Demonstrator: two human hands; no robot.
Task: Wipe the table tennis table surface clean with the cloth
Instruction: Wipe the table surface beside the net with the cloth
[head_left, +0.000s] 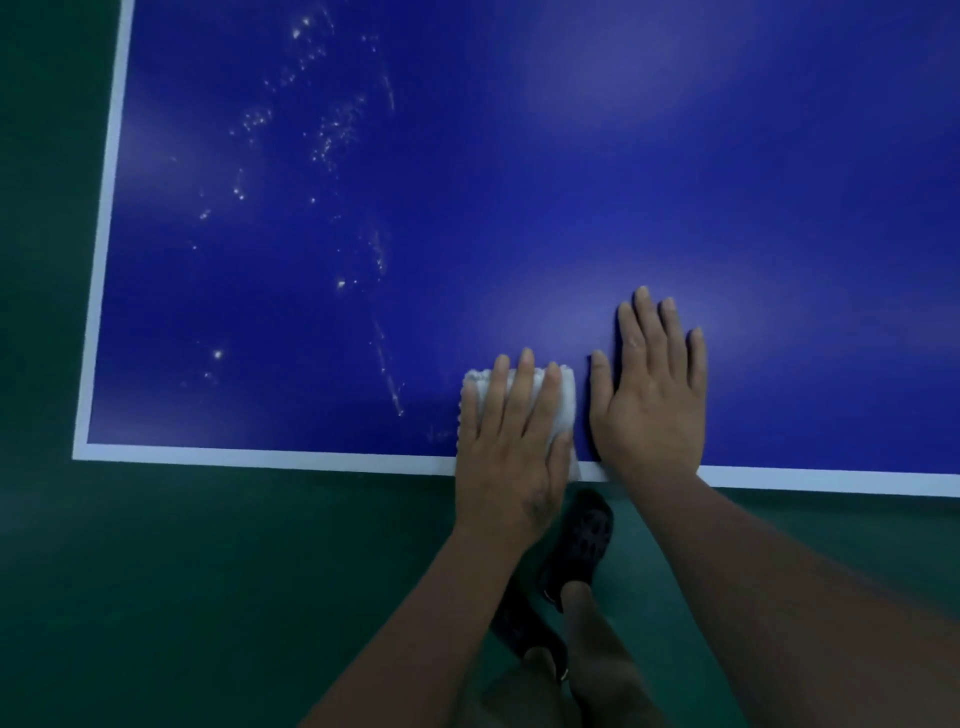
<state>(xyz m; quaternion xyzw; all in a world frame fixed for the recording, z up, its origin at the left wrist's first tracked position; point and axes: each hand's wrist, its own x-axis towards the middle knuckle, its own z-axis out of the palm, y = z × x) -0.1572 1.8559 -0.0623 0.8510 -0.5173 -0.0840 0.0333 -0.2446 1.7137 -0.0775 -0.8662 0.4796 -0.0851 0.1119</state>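
Pressing the cloth (563, 405) flat, the left hand (511, 447) lies spread; droplets (332, 140) sit up-left on the tabletop (675, 182); right hand (652, 395) spread beside.

One blue table (571, 182), one white cloth (563, 402), two hands, two dark shoes.

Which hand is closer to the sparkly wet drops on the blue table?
Left. The left hand presses the white cloth just right of the drops; the right hand lies farther right.
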